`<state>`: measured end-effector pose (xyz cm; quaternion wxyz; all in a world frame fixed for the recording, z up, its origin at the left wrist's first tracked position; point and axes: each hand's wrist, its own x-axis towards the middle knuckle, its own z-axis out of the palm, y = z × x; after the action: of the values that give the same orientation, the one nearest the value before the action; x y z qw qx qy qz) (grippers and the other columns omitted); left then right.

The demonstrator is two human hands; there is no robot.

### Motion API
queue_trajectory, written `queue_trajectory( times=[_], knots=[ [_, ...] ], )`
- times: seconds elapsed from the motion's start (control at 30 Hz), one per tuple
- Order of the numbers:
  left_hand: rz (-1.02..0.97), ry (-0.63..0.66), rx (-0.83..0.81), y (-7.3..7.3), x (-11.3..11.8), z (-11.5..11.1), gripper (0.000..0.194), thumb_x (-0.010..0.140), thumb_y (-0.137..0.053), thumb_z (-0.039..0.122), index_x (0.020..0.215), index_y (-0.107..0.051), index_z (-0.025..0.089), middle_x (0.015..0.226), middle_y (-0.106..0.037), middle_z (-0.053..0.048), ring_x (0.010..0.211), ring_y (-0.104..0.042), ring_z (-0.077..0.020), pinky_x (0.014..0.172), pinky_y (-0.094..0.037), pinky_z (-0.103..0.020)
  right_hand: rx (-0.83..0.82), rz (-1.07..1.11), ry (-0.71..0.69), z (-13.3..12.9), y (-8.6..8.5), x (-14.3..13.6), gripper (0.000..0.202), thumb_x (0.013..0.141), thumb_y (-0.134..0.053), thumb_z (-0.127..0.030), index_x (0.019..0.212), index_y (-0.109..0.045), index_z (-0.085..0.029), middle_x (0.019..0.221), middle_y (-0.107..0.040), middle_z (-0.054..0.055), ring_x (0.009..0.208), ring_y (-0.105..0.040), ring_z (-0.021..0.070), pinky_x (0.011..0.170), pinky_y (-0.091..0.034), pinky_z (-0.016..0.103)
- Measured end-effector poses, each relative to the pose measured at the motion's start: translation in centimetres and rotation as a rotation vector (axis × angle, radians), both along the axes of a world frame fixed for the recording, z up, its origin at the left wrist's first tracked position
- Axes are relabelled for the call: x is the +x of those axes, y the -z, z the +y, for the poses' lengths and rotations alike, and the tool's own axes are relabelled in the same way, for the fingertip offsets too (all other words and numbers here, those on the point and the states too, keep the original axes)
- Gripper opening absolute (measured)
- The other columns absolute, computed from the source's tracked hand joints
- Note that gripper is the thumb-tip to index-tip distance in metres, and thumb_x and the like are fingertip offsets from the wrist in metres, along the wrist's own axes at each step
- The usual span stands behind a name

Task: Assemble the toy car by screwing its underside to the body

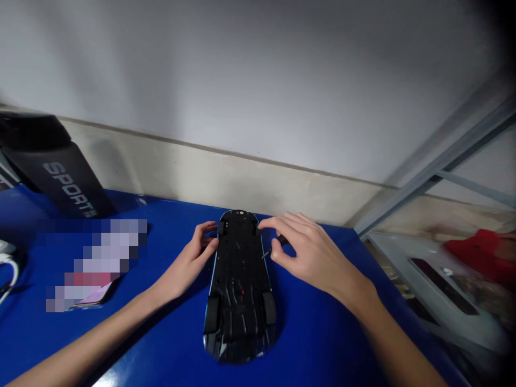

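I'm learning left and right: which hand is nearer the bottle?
Left. The left hand is beside the car, to the right of the bottle; the right hand is farther right, across the car, holding a tool.

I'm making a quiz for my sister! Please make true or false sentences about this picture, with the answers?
1. The toy car lies upside down on a blue tabletop. True.
2. The right hand holds a thin dark tool. True.
3. The bottle says SPORT. True.
4. The bottle stands right of the car. False: it stands left.
5. A hand touches the bottle. False: the left hand is beside the car, like the right.
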<state>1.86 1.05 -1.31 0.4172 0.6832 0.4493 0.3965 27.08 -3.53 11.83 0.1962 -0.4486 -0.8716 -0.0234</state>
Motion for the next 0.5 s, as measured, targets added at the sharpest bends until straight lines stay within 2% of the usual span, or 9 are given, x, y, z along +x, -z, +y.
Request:
queue_trajectory(
  times=[0.1, 0.2, 0.37, 0.5],
  knots=[
    [-0.009, 0.004, 0.0, -0.02, -0.02, -0.02, 0.045, 0.1, -0.041, 0.05, 0.14, -0.035, 0.029, 0.151, -0.045, -0.009, 0.137, -0.046, -0.0284, 0.113, -0.039, -0.052, -0.001, -0.009, 0.016, 0.06, 0.12, 0.01, 0.026, 0.099, -0.041, -0.022, 0.115, -0.06, -0.025, 0.091, -0.069, 0.001, 0.078, -0.058, 0.0161, 0.088, -0.041, 0.035],
    [-0.006, 0.008, 0.003, 0.03, -0.06, 0.0, 0.046, 0.1, -0.04, 0.05, 0.14, -0.035, 0.028, 0.152, -0.044, -0.01, 0.136, -0.048, -0.0288, 0.112, -0.04, -0.052, 0.013, 0.003, -0.018, 0.09, 0.2, 0.03, 0.03, 0.096, -0.044, -0.02, 0.122, -0.058, -0.024, 0.106, -0.07, 0.003, 0.091, -0.061, 0.0181, 0.093, -0.04, 0.037],
    [0.01, 0.007, 0.006, 0.05, -0.11, 0.02, 0.046, 0.1, -0.04, 0.05, 0.14, -0.035, 0.027, 0.152, -0.044, -0.011, 0.136, -0.048, -0.0291, 0.112, -0.041, -0.052, -0.001, -0.019, 0.005, 0.05, 0.08, 0.03, 0.025, 0.099, -0.041, -0.021, 0.115, -0.06, -0.025, 0.091, -0.069, 0.0, 0.08, -0.059, 0.0163, 0.088, -0.041, 0.035],
    [0.008, 0.003, -0.003, 0.03, -0.13, -0.01, 0.046, 0.1, -0.04, 0.052, 0.14, -0.035, 0.029, 0.152, -0.044, -0.01, 0.135, -0.049, -0.0291, 0.112, -0.041, -0.052, 0.009, -0.008, -0.019, 0.0, -0.07, -0.03, 0.025, 0.094, -0.045, -0.018, 0.115, -0.058, -0.023, 0.1, -0.069, 0.002, 0.088, -0.059, 0.0178, 0.091, -0.04, 0.036]
  ],
)
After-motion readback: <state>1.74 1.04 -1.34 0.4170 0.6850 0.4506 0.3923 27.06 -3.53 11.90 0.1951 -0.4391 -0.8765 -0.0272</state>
